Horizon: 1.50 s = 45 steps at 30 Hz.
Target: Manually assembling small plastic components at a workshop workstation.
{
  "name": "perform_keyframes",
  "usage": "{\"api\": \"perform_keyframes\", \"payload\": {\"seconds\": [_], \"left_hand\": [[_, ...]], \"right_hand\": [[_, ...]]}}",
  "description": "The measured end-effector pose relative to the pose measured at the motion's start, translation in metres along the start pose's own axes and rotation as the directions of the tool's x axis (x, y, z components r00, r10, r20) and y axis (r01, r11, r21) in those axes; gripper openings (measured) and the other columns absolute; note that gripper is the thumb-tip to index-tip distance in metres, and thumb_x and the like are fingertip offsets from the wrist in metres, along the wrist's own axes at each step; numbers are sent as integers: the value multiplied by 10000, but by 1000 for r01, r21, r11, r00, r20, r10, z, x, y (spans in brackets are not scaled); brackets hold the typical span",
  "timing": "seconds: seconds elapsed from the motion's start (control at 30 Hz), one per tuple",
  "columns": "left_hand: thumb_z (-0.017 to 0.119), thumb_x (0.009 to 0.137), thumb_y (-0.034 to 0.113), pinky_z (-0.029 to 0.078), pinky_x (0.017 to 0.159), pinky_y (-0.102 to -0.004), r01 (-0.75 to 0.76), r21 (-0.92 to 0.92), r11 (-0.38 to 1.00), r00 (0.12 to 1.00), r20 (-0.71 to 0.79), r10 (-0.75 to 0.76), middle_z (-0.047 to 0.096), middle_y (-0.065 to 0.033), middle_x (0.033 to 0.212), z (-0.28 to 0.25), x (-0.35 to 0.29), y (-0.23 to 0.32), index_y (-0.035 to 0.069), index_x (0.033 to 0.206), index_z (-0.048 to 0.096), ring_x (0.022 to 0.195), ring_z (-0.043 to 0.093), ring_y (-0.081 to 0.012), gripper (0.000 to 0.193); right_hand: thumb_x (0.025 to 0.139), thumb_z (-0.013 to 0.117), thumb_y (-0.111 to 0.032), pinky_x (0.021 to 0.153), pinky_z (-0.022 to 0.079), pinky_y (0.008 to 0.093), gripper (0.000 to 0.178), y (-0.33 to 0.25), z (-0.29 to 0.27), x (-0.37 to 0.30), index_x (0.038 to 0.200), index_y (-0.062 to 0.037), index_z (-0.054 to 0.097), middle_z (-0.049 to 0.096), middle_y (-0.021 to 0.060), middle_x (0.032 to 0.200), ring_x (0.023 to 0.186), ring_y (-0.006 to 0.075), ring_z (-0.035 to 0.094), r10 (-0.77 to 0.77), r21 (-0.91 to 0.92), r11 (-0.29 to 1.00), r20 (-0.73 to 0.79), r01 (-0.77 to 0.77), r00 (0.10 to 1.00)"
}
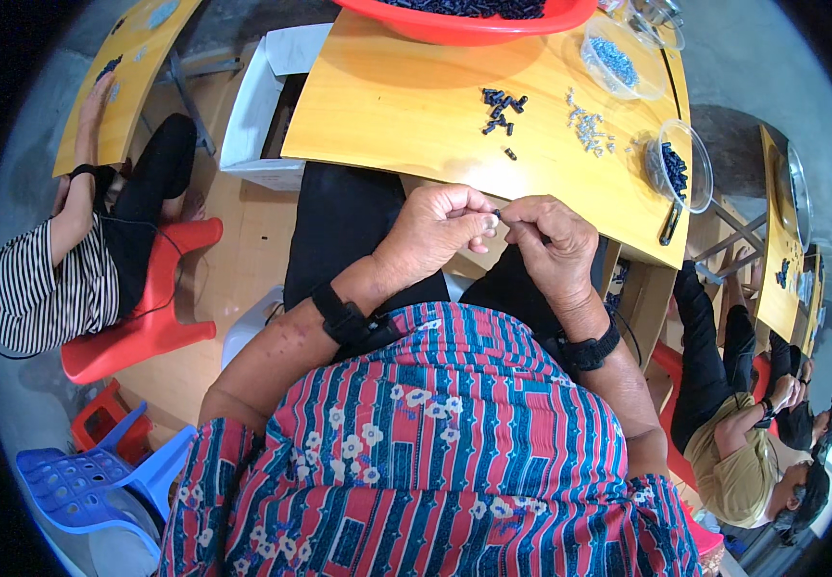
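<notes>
— Black wristbands [337, 315] and patterned red-and-blue shirt [416, 452]: logged as nearest. State of the hands?

— Left hand [432, 229] closed in a pinch, thumb against forefinger. Right hand [558, 248] likewise, meeting it. Grasped between both: small dark piece [498, 213], held over the black trousers [344, 216], just short of the table edge. Finer form too small to tell.

— Next outward, on the table [387, 106]?

— Single black piece [510, 154] just past the hands. Beyond it, loose heap of black pieces [499, 99]. To the right, scatter of clear pieces [589, 132], apart from the heap.

— Anything in the way?

— At the right edge, clear tub [699, 159], part full of black pieces; black-handled tool [669, 223] just beside. Farther back, larger clear tub [649, 87] with pale blue pieces [614, 60]. Straight ahead, red basin [474, 35] across the far side, filled with dark pieces; loose heap between basin and hands. Beside the table's left edge, open white box [248, 120].

— Off the table?

— Left: person in a striped top [60, 288] on a red chair [161, 308], co-worker's hand [100, 91] at another table [137, 77]. Lower left: blue plastic chair [70, 481]. Right: person in a tan top [735, 471], seated near a further table [777, 250].
</notes>
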<state>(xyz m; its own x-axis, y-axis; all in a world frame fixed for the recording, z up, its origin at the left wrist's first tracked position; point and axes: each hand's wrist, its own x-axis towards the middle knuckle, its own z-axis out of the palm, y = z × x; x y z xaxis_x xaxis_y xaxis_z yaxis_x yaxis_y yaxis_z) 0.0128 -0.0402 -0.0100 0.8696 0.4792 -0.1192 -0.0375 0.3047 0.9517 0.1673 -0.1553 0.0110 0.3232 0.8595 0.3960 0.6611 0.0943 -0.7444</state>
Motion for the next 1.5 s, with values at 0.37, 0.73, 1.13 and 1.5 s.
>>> {"api": "perform_keyframes", "payload": {"seconds": [0.37, 0.73, 1.13, 1.5], "left_hand": [[605, 954, 82, 541, 724, -242, -74, 29, 997, 997, -25, 75, 675, -55, 902, -2, 1, 4, -18, 1035, 630, 785, 637, -84, 131], [602, 949, 84, 532, 719, -245, -61, -2, 998, 996, -61, 61, 672, -54, 881, 1, -4, 3, -16, 1012, 632, 774, 630, -88, 122], [603, 950, 94, 534, 727, -250, -60, 25, 998, 998, -34, 61, 670, -53, 887, 3, -1, -2, -22, 1026, 633, 805, 636, -94, 142], [618, 964, 119, 544, 749, -250, -91, -7, 996, 994, -64, 90, 677, -42, 920, 3, 4, -7, -11, 1034, 650, 842, 653, -97, 151]], "right_hand": [[773, 708, 34, 669, 533, 297, 153, 2, -7, 10, 905, -42, 713, 681, 85, 824, 716, 177, 663, 295, 282, 908, 96, -310, 951], [761, 725, -116, 668, 541, 409, 165, 21, 4, 49, 920, -99, 684, 648, 126, 878, 738, 336, 653, 80, -301, 950, -34, -87, 996], [848, 580, -134, 747, 526, 445, 125, 5, 0, 50, 963, -110, 625, 598, 153, 916, 919, 350, 628, 137, -619, 785, 209, 23, 968], [789, 655, 11, 744, 536, 359, 183, 18, -18, 45, 957, -55, 681, 661, 129, 917, 837, 274, 639, -65, -317, 945, 49, 78, 997]]}}
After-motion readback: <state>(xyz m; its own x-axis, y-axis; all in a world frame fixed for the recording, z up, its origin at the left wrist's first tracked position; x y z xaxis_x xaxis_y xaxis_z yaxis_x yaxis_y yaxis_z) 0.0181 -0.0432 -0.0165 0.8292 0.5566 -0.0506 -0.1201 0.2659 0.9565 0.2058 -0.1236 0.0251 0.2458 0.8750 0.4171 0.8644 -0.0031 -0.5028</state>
